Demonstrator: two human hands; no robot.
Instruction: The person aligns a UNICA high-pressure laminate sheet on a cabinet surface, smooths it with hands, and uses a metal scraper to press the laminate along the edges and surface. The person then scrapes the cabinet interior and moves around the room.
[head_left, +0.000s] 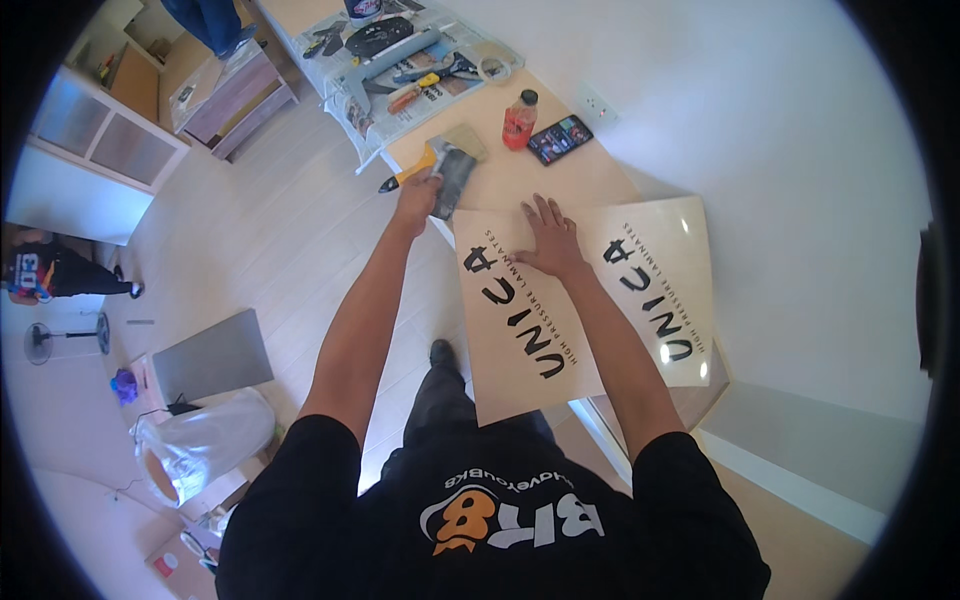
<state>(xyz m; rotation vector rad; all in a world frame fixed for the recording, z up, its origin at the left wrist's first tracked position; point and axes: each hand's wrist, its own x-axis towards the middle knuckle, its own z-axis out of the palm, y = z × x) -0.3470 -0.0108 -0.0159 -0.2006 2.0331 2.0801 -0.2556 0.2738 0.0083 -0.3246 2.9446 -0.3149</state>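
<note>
Head view. Left hand [415, 195] at upper centre of frame, fingers curled round the yellow-handled paintbrush [440, 170]; bristle head dark, lying just right of the hand at the counter edge, handle pointing left beyond the edge. Right hand [548, 240] spread flat, palm down, pressing the near laminate sheet [520, 330] at its upper end. Sheet's long axis running from frame centre down toward the body; brush just up-left of its top edge, nearer the left hand. Second laminate sheet [660, 290] alongside to the right. Orange bottle [518, 120] and newspaper-covered tools [400, 60] further up.
</note>
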